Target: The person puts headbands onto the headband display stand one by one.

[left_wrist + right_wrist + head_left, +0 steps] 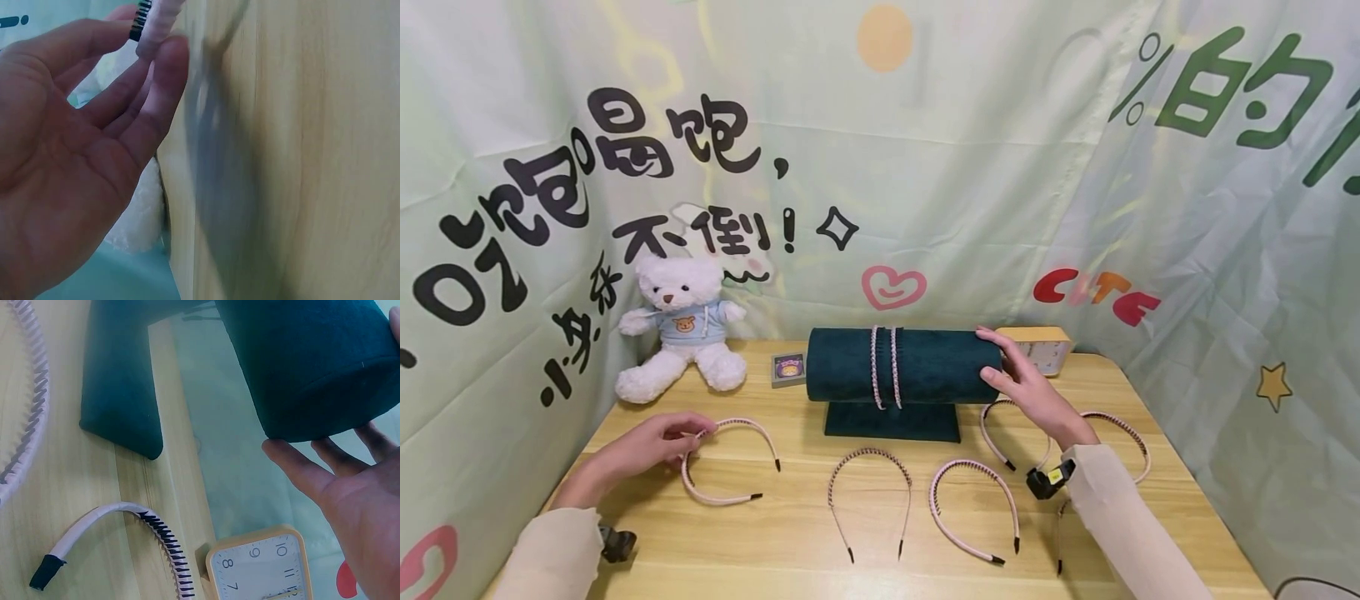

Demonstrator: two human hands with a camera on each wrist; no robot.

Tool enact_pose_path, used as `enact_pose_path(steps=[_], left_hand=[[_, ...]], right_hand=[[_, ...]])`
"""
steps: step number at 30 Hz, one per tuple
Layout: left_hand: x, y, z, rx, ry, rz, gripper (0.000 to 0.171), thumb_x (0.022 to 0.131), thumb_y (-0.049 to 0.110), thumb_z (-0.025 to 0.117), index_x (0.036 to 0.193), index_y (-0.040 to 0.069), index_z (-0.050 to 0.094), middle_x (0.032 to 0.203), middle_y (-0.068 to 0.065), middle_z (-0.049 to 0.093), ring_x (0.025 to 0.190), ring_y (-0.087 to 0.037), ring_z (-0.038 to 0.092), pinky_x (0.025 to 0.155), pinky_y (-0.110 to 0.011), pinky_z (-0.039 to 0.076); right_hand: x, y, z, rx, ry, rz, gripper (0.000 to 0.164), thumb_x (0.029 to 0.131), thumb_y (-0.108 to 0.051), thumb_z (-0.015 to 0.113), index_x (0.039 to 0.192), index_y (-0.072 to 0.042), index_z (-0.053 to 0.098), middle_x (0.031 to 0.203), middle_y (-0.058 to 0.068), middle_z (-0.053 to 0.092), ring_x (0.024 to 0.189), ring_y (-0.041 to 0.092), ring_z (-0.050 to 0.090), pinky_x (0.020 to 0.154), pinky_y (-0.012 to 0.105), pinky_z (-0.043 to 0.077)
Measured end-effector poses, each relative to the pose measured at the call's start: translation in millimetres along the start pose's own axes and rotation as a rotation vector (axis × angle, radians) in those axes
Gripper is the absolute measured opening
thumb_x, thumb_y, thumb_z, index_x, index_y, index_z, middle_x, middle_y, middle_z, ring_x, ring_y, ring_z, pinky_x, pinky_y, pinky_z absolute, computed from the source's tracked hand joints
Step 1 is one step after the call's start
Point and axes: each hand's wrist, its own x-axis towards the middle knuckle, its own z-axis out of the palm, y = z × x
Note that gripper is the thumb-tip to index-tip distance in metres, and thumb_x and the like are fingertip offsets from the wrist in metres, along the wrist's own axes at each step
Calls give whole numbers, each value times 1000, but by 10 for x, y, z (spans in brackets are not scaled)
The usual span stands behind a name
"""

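Observation:
My left hand [658,444] pinches a pink headband [730,500] near the table's left side. In the left wrist view, fingers and thumb hold its toothed, ribbed band [164,22]. A dark green velvet roll stand [940,362] stands at the middle back, with two headbands [883,367] around its roll. My right hand [1033,392] rests at the roll's right end, fingers fairly straight. In the right wrist view, fingertips [278,450] touch the rim of that end. More headbands lie in front, one [870,454] at centre and another [973,467] to its right.
Further headbands [1120,417] lie at the right, partly behind my right forearm. A yellow-framed clock [1056,346] stands behind my right hand. A white teddy bear [681,325] sits at the back left, and a small grey box [787,371] lies left of the stand. Printed curtains [970,167] surround the table.

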Motion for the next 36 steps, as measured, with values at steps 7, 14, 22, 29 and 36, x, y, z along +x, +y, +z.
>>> enact_pose_path(steps=[7, 14, 22, 29, 36], left_hand=[[-53, 7, -18, -74, -19, -21, 46, 109, 7, 63, 150, -11, 52, 145, -40, 56, 100, -21, 74, 83, -38, 67], [-104, 72, -39, -112, 46, -14, 52, 110, 13, 63, 152, -13, 48, 147, -36, 59, 106, -21, 75, 87, -38, 66], [-150, 173, -69, -144, 106, 0, 51, 109, 18, 67, 150, -9, 54, 141, -13, 72, 118, -12, 73, 94, -30, 63], [-139, 266, -80, -172, 136, 25, 45, 109, 15, 67, 147, -6, 58, 137, 4, 73, 118, -15, 73, 96, -27, 62], [-84, 443, -65, -157, 183, 6, 47, 109, 22, 68, 150, -1, 59, 138, 0, 69, 112, -11, 71, 92, -31, 63]], right_hand=[[5, 13, -3, -7, 2, -2, 62, 117, -25, 52, 173, -33, 26, 184, 2, 6, 166, 49, 8, 125, 82, 18], [8, 19, -4, -12, 5, -4, 62, 117, -24, 52, 173, -34, 26, 184, 3, 6, 167, 49, 7, 126, 81, 17], [7, 8, -2, -3, 0, -3, 63, 117, -24, 51, 173, -33, 25, 184, 3, 5, 164, 50, 14, 125, 80, 22], [11, 8, -2, 7, -4, -12, 63, 117, -24, 51, 174, -31, 24, 184, 3, 5, 163, 49, 18, 124, 79, 26], [16, 10, -1, -8, 0, -9, 63, 117, -24, 51, 173, -32, 24, 184, 5, 6, 162, 48, 22, 124, 76, 29]])
